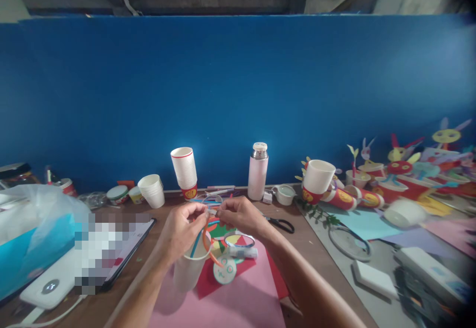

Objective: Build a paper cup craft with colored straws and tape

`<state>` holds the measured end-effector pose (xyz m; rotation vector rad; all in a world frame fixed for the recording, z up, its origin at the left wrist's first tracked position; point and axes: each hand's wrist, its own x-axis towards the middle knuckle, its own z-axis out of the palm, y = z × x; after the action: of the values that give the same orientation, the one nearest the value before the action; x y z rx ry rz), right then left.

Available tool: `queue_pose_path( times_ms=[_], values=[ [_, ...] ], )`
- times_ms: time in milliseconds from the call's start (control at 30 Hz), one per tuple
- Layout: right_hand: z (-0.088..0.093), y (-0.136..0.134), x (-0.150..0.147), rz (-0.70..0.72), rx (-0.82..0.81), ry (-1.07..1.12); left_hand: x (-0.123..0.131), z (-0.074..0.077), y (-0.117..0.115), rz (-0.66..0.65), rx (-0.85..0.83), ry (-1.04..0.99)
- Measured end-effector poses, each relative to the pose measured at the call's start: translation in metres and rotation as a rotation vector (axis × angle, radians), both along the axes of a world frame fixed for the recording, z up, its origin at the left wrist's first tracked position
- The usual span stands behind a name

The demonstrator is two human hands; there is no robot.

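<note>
My left hand (188,226) and my right hand (240,215) meet at the middle of the table. Their fingertips pinch a small whitish piece (211,212) too tiny to name, perhaps tape. Just below my left hand stands a white paper cup (189,271) on pink paper (223,308), with a blue straw (196,244) in it. An orange strip (206,238) bends over the rim, close under my fingers. To the right of the cup lies a round white paper face (224,269) with green-drawn features, beside a clear tube (243,252).
Stacked cups (185,171) and a pink flask (258,174) line the blue wall (238,90). Black-handled scissors (282,225) lie right of my hands. Paper-cup animals (401,169) crowd the right. A tablet (128,248), a white power bank (50,286) and a plastic bag (40,209) occupy the left.
</note>
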<state>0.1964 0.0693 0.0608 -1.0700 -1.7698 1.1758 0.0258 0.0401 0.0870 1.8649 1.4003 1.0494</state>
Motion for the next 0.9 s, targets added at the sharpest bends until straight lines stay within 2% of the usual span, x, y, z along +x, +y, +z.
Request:
queue_pose_path(
  times_ms=[433,633,767,900],
  values=[
    [0.016,-0.013,-0.005,-0.028,0.041,0.042,0.004,-0.005,0.0,0.104,0.166,0.193],
    [0.011,-0.012,-0.007,-0.02,0.064,0.062,0.01,-0.011,-0.002,0.183,0.416,0.377],
    [0.007,-0.009,-0.007,-0.066,0.091,0.021,0.015,-0.016,-0.003,0.18,0.481,0.458],
    [0.007,-0.009,-0.008,-0.093,0.114,0.002,0.019,-0.019,-0.003,0.166,0.504,0.445]
  ],
)
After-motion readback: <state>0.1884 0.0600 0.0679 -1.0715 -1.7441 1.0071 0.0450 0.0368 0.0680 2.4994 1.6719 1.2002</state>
